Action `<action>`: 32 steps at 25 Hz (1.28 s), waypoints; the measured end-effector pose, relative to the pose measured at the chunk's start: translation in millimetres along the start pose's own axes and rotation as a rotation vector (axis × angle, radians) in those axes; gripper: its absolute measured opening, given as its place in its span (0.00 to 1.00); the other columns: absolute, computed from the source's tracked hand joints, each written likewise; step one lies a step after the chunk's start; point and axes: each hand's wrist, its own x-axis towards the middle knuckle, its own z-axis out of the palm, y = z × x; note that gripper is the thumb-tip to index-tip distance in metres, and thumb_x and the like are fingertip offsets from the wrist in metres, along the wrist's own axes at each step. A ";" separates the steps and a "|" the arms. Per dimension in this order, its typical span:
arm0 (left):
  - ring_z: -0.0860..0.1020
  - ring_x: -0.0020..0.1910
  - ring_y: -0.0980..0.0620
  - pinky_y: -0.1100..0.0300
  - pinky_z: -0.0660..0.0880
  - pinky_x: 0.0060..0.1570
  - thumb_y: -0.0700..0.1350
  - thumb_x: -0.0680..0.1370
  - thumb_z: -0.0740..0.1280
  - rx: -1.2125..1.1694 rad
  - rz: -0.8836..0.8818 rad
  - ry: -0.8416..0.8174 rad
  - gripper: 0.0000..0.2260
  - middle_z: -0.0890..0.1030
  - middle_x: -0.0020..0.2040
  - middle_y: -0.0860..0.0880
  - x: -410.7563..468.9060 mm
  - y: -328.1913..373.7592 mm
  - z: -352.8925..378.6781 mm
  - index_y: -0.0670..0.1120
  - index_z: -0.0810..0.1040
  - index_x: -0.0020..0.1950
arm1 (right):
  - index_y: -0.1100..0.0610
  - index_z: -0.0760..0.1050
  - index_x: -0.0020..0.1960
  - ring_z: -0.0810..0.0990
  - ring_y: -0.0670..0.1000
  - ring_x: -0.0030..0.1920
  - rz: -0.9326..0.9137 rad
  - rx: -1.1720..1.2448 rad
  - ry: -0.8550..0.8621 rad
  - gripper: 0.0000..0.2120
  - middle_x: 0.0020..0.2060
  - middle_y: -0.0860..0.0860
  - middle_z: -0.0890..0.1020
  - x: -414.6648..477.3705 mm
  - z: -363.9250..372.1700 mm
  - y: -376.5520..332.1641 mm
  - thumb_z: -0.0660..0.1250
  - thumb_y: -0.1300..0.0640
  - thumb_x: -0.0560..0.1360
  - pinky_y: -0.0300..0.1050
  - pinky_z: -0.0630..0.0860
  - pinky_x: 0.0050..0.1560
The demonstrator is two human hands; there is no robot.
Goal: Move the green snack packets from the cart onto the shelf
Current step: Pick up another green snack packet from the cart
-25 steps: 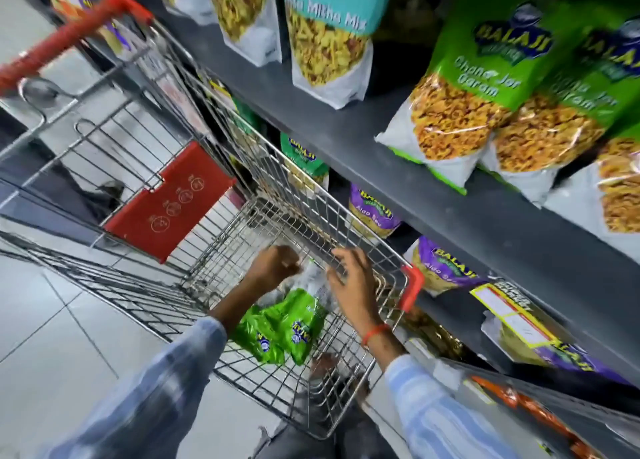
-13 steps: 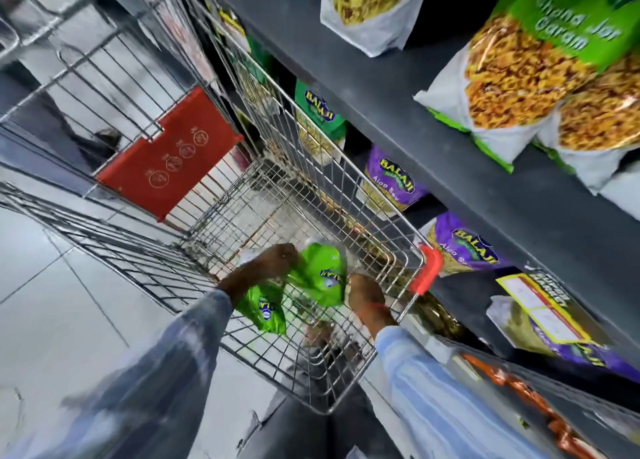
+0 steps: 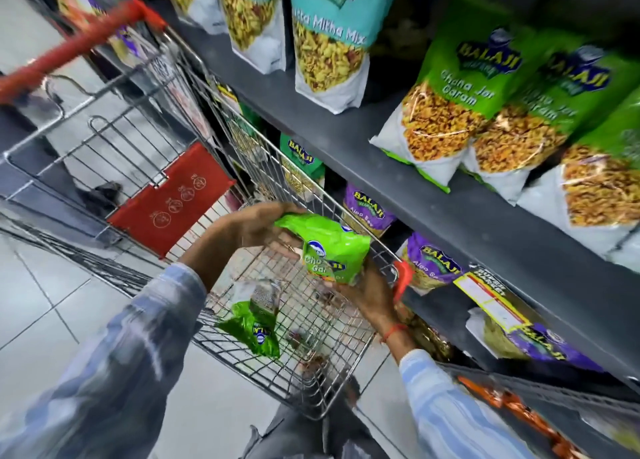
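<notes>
A green snack packet (image 3: pixel 332 247) is held above the wire cart (image 3: pixel 311 386), near its right rim. My left hand (image 3: pixel 258 223) grips the packet's top end and my right hand (image 3: pixel 369 294) supports its lower end from below. Another green packet (image 3: pixel 254 330) lies on the cart's floor beneath my left forearm. The grey shelf (image 3: pixel 433 195) runs along the right side, and several green packets of the same kind (image 3: pixel 450 105) stand on it at upper right.
Teal snack bags (image 3: pixel 329 35) stand on the shelf further left. Purple packets (image 3: pixel 433 268) fill the lower shelf beside the cart. The cart has a red handle (image 3: pixel 79 42) and a red child-seat flap (image 3: pixel 169 202). Grey tiled floor (image 3: pixel 38 302) lies to the left.
Both hands have lifted one green packet from the cart floor to rim height, towards the shelf. The second packet stays on the cart floor.
</notes>
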 end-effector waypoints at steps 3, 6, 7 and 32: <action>0.82 0.35 0.50 0.51 0.80 0.41 0.65 0.76 0.50 0.019 0.196 0.069 0.26 0.83 0.36 0.49 -16.0 17.8 14.1 0.47 0.77 0.41 | 0.54 0.74 0.56 0.80 0.46 0.46 -0.088 0.179 0.174 0.26 0.48 0.53 0.84 -20.7 -21.5 -37.1 0.77 0.49 0.61 0.47 0.79 0.49; 0.78 0.39 0.55 0.53 0.74 0.46 0.67 0.73 0.52 0.104 0.460 0.104 0.23 0.82 0.37 0.57 -33.8 14.2 43.0 0.52 0.78 0.43 | 0.52 0.76 0.52 0.82 0.48 0.45 -0.127 0.282 0.308 0.25 0.42 0.47 0.85 -47.3 -42.1 -67.2 0.73 0.40 0.60 0.47 0.78 0.48; 0.78 0.39 0.57 0.56 0.73 0.45 0.63 0.74 0.58 0.149 0.542 0.086 0.17 0.82 0.38 0.59 -37.4 10.9 53.4 0.53 0.78 0.46 | 0.52 0.76 0.52 0.82 0.48 0.44 -0.155 0.300 0.337 0.25 0.41 0.47 0.85 -54.0 -50.0 -77.0 0.72 0.39 0.61 0.47 0.78 0.47; 0.72 0.63 0.53 0.60 0.73 0.58 0.37 0.71 0.70 0.386 1.063 0.096 0.21 0.75 0.65 0.42 21.0 97.0 206.9 0.43 0.71 0.63 | 0.64 0.68 0.65 0.71 0.56 0.64 -0.338 0.312 1.141 0.32 0.62 0.64 0.73 -29.8 -191.9 -119.3 0.66 0.42 0.71 0.42 0.68 0.65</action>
